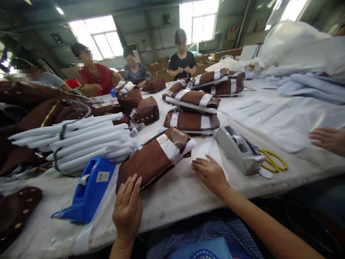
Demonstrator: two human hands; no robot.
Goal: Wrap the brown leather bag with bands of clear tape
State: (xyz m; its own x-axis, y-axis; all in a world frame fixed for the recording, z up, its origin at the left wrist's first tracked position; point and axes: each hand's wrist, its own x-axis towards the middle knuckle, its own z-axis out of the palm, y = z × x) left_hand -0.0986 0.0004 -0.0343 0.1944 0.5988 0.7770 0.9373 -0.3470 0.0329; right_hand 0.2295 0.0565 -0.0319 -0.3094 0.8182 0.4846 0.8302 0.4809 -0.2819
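Observation:
A brown suede bag piece (151,160) wrapped with white paper and clear tape lies slantwise on the white table (178,196) in front of me. My left hand (128,208) lies flat with fingers together, its fingertips touching the piece's near end. My right hand (208,172) rests open on the table just right of the piece, fingers pointing left toward the white paper. Neither hand holds anything.
A blue tape dispenser (88,190) stands left of my left hand, a grey one (238,149) and yellow scissors (273,162) to the right. White paper rolls (81,142) lie left. Wrapped brown pieces (192,120) are stacked behind. Another person's hand (327,139) reaches in at right; several people work at the far end.

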